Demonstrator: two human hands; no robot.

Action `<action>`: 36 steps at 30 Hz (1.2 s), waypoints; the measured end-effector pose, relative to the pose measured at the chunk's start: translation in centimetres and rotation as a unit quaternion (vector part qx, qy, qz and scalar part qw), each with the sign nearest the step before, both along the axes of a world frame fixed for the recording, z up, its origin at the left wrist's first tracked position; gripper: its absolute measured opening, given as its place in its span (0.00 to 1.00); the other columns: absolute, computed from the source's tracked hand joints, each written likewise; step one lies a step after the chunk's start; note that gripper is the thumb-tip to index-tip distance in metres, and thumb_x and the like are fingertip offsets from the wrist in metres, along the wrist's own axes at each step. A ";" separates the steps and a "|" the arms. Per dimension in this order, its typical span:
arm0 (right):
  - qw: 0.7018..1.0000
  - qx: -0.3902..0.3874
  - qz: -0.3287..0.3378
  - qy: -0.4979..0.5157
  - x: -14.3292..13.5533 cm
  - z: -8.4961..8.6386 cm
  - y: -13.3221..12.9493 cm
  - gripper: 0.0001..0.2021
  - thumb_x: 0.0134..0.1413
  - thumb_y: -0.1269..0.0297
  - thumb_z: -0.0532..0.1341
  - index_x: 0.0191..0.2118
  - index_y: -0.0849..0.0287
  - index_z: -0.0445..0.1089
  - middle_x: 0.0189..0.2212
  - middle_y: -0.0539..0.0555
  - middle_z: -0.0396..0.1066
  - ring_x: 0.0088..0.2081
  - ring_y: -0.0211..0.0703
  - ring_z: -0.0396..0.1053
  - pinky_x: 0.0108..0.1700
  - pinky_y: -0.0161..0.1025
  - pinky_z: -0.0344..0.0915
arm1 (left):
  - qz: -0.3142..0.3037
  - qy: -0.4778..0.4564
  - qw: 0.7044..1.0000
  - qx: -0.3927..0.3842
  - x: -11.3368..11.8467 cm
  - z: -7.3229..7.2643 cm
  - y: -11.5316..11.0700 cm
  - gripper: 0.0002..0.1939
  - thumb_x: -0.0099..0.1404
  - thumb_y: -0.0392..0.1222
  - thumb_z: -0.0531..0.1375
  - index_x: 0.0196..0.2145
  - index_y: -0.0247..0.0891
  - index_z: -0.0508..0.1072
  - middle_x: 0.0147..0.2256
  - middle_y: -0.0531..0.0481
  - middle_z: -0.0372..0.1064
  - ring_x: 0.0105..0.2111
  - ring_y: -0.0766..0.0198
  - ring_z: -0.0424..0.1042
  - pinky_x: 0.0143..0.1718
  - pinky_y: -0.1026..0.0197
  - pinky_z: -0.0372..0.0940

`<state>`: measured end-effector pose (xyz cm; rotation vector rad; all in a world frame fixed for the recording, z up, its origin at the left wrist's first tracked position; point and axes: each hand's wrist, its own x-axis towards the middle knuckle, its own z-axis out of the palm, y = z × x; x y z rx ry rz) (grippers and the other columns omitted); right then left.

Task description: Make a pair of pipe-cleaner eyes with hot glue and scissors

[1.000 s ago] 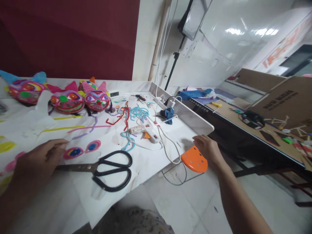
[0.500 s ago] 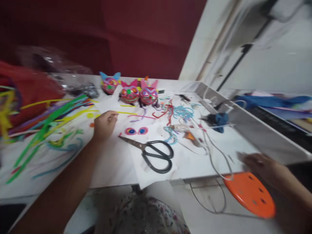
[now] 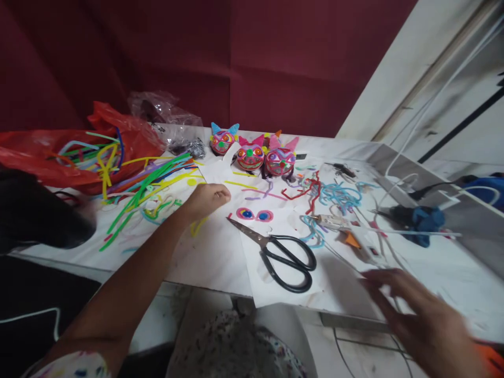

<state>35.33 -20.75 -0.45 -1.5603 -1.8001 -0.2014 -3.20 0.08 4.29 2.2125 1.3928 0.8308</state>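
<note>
My left hand (image 3: 208, 200) rests over the white table with its fingers curled together; what they hold, if anything, is too small to make out. To its right lie two pink and blue eye shapes (image 3: 254, 214). Black-handled scissors (image 3: 281, 252) lie on white paper just below them, tips pointing left. Blurred by motion, my right hand (image 3: 413, 304) is over the front edge at the right, fingers apart and nothing seen between them. Ahead of it is a glue gun (image 3: 333, 222) with a white body, beside light blue fuzzy strips (image 3: 340, 194).
Several decorated cat-like heads (image 3: 251, 156) stand along the back. A red plastic bag (image 3: 129, 128) and coloured pipe cleaners (image 3: 147, 191) lie at the left. Cables and a blue-and-black tool (image 3: 419, 218) are at the right. A dark object (image 3: 51, 215) juts in from the left edge.
The view has turned, so the table's left side shows more. My right hand has moved inward from beside the orange object towards the glue gun, its fingers spread. My left hand remains curled.
</note>
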 end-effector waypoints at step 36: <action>0.978 -0.159 0.067 -0.120 -11.9 -0.6 4.5 0.17 0.56 0.82 0.58 0.47 0.59 0.73 0.39 0.57 0.74 0.41 0.50 0.71 0.44 0.45 0.70 | -0.263 0.265 0.927 0.031 5.7 -3.4 -0.4 0.09 0.67 0.31 0.51 0.32 0.39 0.68 0.35 0.48 0.69 0.35 0.61 0.70 0.33 0.61 0.58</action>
